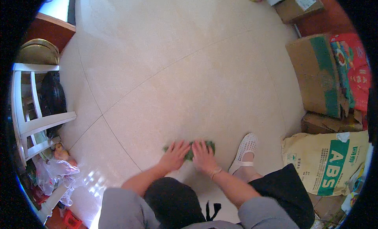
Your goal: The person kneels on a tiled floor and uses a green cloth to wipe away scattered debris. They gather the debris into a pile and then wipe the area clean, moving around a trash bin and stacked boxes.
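Note:
A folded green cloth [189,154] lies on the pale tiled floor [189,90], just in front of my body. My left hand [176,155] rests palm down on its left part, fingers pointing forward. On the right part presses my right hand [203,157], close beside the left, with a thin bracelet [216,171] at the wrist. Both hands cover much of the cloth; bits of it show between them and at either end. To the right of my right hand is my foot in a white perforated shoe [247,149].
Along the right stand a cardboard box [313,75], a red printed bag [358,78] and a yellowish sack [307,161] bearing writing. Another carton [298,10] is farther back. On the left are a white wooden chair frame [44,122], a black rounded object [53,96] and clear plastic bags [56,172].

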Demonstrator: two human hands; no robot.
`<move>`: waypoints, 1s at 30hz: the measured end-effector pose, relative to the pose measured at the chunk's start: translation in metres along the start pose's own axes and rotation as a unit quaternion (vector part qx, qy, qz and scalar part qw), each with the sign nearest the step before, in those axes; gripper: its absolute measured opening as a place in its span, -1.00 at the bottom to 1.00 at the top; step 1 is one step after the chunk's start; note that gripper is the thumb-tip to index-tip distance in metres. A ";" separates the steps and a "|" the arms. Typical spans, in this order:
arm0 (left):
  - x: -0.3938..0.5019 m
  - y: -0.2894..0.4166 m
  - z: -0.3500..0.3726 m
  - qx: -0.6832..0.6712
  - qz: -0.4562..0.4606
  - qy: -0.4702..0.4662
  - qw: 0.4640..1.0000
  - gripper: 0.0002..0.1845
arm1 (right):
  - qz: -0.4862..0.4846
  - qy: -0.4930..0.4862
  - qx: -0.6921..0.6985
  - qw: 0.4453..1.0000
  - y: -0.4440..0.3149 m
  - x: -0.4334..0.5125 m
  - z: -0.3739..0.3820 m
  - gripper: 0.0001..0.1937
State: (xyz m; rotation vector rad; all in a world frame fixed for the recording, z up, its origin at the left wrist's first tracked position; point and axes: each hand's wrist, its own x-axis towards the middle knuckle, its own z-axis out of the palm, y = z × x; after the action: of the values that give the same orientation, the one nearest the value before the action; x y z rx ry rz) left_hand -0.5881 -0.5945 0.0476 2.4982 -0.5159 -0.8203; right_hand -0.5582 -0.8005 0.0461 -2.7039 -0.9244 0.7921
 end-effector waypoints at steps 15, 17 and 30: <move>0.035 -0.019 -0.032 0.076 -0.085 0.080 0.990 -0.28 | -0.009 0.035 -0.050 0.998 0.003 0.070 -0.047 -0.30; -0.021 0.024 0.027 0.017 0.008 0.010 1.000 -0.24 | -0.003 -0.116 0.004 0.993 -0.011 -0.014 -0.014 -0.29; -0.038 0.008 0.063 -0.222 -0.146 0.232 0.936 -0.42 | 0.150 0.043 0.037 0.987 -0.084 0.052 0.001 -0.29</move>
State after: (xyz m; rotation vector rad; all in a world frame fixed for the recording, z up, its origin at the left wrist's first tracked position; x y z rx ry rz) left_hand -0.6582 -0.6021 0.0236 2.2477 0.1911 -0.3597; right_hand -0.5675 -0.7024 0.0508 -2.8215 -0.4650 0.7357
